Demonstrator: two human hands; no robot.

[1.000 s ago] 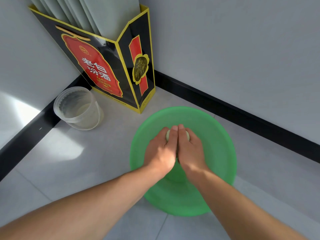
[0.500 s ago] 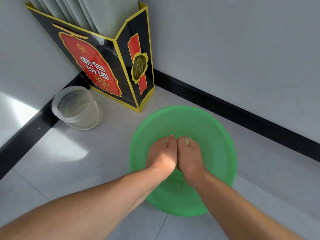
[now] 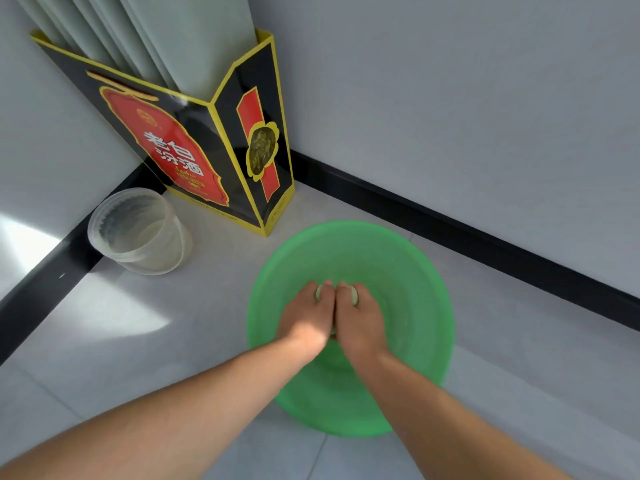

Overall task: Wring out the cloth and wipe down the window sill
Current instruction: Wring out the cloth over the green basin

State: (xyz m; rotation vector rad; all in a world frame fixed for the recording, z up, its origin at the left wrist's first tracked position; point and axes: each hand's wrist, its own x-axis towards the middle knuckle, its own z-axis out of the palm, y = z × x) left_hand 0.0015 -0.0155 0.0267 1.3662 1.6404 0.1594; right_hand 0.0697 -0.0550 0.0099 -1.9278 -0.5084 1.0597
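Head view, fists together, gripping cloth

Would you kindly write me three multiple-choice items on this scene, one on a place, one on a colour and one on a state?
1. Where does the clear tub stand?
A. Inside the basin
B. On the floor, left of the black and yellow box
C. On top of the box

2. What colour is the basin?
A. Blue
B. White
C. Green

3. How are the hands?
A. Both closed on the cloth, side by side over the basin
B. Both open and flat on the floor
C. One lifting the tub

Answers:
1 B, it stands on the tiles by the dark skirting.
2 C, its rim and wall are bright green.
3 A, the left hand and right hand press together as fists, pale cloth showing at the knuckles.
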